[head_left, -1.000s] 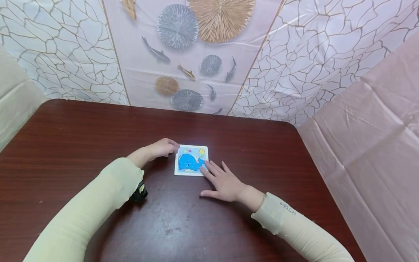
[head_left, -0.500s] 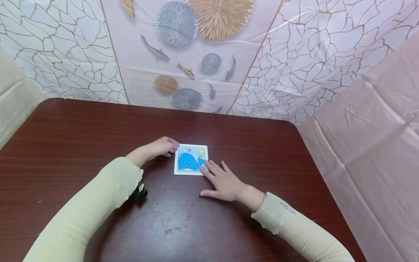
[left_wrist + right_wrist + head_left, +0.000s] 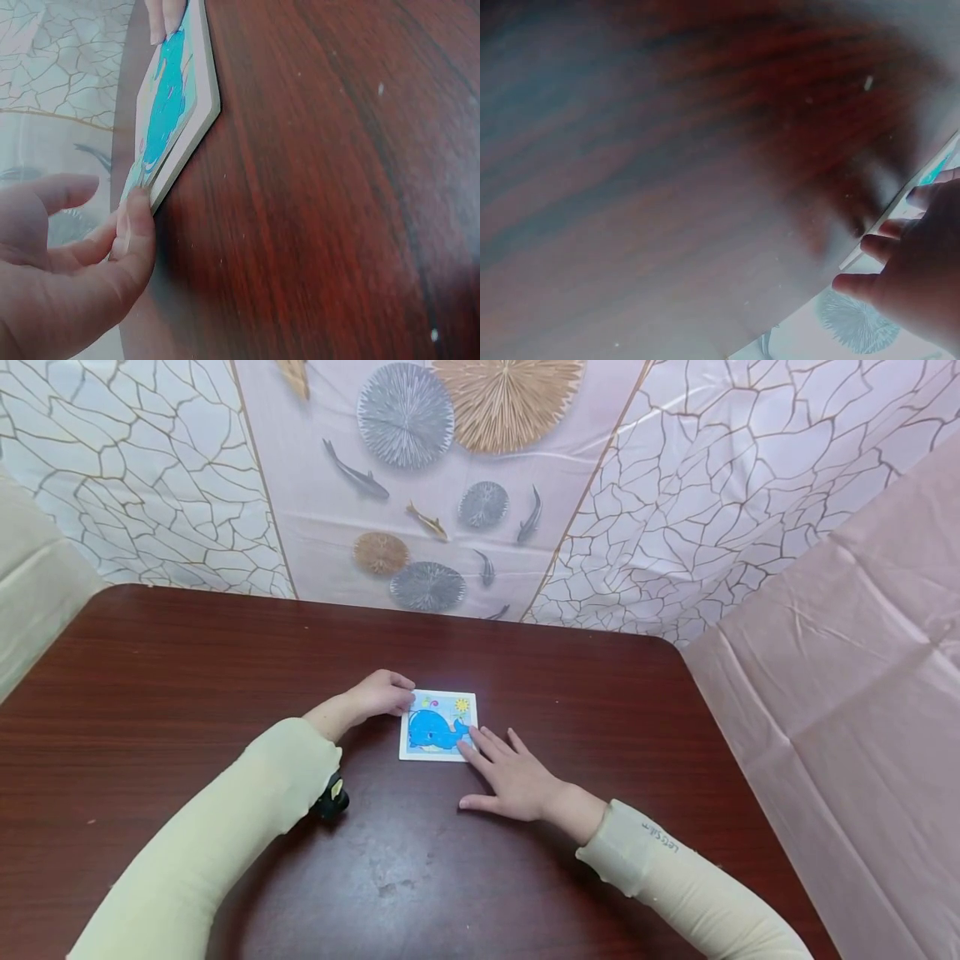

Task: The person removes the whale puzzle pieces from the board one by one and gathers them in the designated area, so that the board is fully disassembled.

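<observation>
A square whale puzzle (image 3: 437,733) with a pale frame and a sun in its corner lies flat on the dark wood table (image 3: 420,877). At its upper left corner is my left hand (image 3: 384,693). In the left wrist view the thumb (image 3: 139,225) and fingertips pinch the puzzle at this corner, where a thin dark gap shows between picture and frame. My right hand (image 3: 517,783) lies with straight, spread fingers, its fingertips over the whale's tail at the right edge. In the right wrist view those fingers (image 3: 881,247) reach along the frame.
A black wrist camera (image 3: 331,800) sits under the left sleeve (image 3: 225,835). Patterned cloth (image 3: 450,485) hangs behind the table's far edge, and a pink cloth wall (image 3: 847,693) stands at the right.
My left hand has shifted slightly right, its fingertips now further over the puzzle's upper left corner. The right hand and the puzzle stay in place.
</observation>
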Demonstrator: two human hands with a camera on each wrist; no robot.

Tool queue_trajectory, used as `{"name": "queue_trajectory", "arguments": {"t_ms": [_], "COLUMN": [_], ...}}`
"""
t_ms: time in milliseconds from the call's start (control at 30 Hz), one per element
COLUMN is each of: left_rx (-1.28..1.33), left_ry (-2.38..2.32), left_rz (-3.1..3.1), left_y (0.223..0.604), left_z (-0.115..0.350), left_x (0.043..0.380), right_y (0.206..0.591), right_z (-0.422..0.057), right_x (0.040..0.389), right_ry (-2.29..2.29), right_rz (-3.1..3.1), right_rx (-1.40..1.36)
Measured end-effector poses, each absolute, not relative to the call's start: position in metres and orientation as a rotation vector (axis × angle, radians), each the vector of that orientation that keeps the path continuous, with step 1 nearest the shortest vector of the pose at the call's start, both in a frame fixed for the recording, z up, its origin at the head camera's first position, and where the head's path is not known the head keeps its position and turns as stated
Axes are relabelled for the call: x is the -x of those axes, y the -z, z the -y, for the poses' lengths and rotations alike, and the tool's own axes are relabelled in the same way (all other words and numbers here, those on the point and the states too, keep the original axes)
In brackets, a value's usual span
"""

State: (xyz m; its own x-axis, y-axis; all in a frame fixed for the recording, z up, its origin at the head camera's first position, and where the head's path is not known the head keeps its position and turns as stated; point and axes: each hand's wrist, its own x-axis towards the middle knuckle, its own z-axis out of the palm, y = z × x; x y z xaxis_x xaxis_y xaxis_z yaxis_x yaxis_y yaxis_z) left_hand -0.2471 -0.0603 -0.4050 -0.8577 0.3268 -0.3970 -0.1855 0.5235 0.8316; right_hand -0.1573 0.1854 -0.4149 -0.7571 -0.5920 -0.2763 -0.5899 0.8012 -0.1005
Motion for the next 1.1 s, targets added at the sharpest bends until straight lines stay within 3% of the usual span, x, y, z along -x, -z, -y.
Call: {"name": "queue_trajectory", "arguments": {"t_ms": [600,1100], "left_rx": [-0.041,-0.022], "left_ry": [-1.270,-1.288], "left_rz": [-2.396,-2.408], "left_y": [0.410,0.405], "left_z": [0.052,0.051], "left_x": [0.249,0.247], "right_y": [0.411,0.413], "right_z": [-0.151,-0.143], "right_x": [0.185,0.188], "right_ry": [-0.037,-0.053], "right_rz": [-2.700,-2.655], "right_rx": [1.012,0.986]}}
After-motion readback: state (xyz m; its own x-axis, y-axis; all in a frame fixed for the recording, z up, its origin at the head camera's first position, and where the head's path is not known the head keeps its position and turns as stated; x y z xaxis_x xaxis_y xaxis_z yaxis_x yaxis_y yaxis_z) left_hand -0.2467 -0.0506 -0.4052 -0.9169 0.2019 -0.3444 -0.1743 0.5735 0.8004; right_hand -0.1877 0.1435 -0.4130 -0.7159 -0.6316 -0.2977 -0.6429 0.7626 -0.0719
